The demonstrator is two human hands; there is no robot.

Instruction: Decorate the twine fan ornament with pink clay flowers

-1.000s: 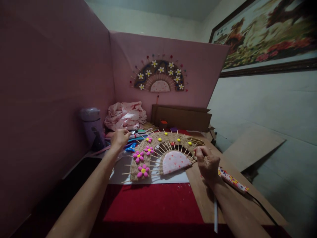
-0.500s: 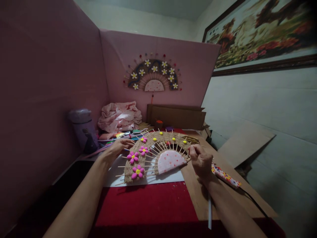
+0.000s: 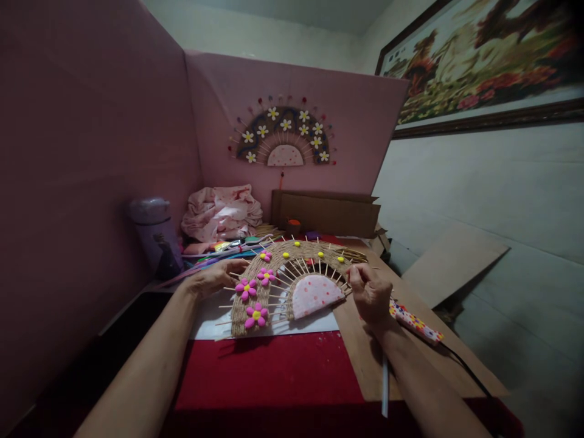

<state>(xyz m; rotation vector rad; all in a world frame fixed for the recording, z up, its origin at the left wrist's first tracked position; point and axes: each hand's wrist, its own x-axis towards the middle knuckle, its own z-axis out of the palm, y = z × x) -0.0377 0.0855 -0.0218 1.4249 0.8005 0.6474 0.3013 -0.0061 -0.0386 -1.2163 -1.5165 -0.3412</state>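
Note:
A half-round woven fan of jute and wooden sticks (image 3: 292, 277) lies on white paper (image 3: 214, 319); it carries pink flowers, yellow dots and a pink spotted centre. My left hand (image 3: 214, 277) rests at the fan's left edge beside the pink flowers, fingers bent and close together. My right hand (image 3: 370, 295) is curled at the fan's right edge, fingers pinched near the stick ends; what they hold is too small to name.
A finished fan (image 3: 283, 137) hangs on the pink partition. A lilac bottle (image 3: 154, 234), pink cloth (image 3: 222, 213), coloured strips, cardboard (image 3: 326, 213) and a spotted tool with a cable (image 3: 414, 322) sit around. A red mat (image 3: 274, 371) lies in front, a white stick (image 3: 384, 386) by my forearm.
My left hand has come back from the coloured strips behind the fan and settled at the fan's left edge. My right hand stays at the right edge.

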